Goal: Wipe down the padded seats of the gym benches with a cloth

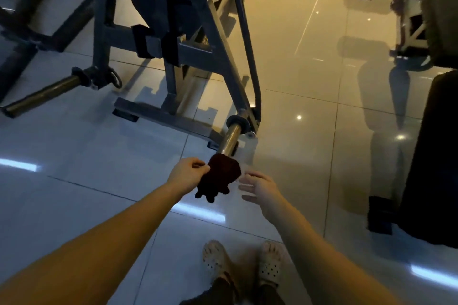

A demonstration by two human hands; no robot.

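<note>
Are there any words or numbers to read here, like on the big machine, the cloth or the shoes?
No words, numbers or signs can be read anywhere.
On the gym machine: bare metal, no label showing.
On the cloth: nothing, it is dark and plain.
On the shoes: only holes, no brand showing.
The picture is dim and a bit blurred, so tiny print could be missed.

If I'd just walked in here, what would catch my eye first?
The dark cloth in the middle, pinched by the left hand right at the tip of a shiny metal bar. The right hand hovers open just beside it. Behind them a grey gym machine fills the upper left, standing on a glossy tiled floor.
</note>
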